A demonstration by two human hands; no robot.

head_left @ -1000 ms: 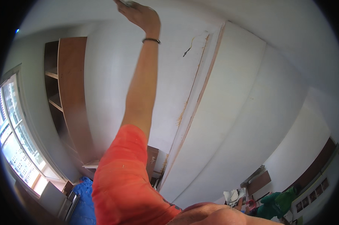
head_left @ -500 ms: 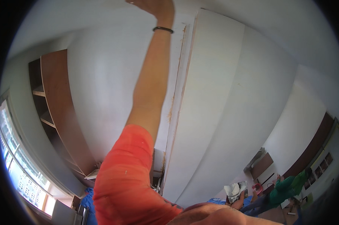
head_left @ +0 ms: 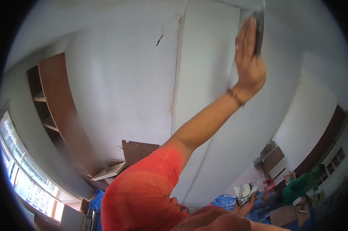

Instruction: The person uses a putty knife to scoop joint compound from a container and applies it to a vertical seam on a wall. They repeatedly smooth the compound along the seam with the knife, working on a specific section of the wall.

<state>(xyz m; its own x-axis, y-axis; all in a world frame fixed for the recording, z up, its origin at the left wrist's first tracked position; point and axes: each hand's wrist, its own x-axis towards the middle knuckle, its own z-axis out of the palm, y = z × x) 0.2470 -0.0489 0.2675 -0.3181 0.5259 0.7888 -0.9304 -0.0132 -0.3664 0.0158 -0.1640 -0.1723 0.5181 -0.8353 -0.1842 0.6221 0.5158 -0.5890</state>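
My left arm, in an orange-red short sleeve and with a dark band on its wrist, reaches up across the middle of the view. High on a pale wall, my left hand [head_left: 251, 67] grips a wide grey scraper [head_left: 260, 36], its fingers stretched along the blade. The scraper's edge is at the wall, somewhat blurred by motion. Low and to the right, my right hand [head_left: 249, 206] is closed round a white-smeared board [head_left: 244, 191] that looks coated with putty. Most of my right forearm is cut off by the lower edge.
A tall brown shelf unit [head_left: 56, 88] stands at the left beside a bright window [head_left: 25, 173]. A thin wire [head_left: 159, 39] sticks out of the wall. Brown panels [head_left: 137, 151] lean below. A person in green [head_left: 299, 188] is at the lower right, near blue sheeting [head_left: 226, 201].
My left hand has swung right and down from the top edge, bringing the scraper into view. The view has shifted slightly, and more brown panels show behind my sleeve.
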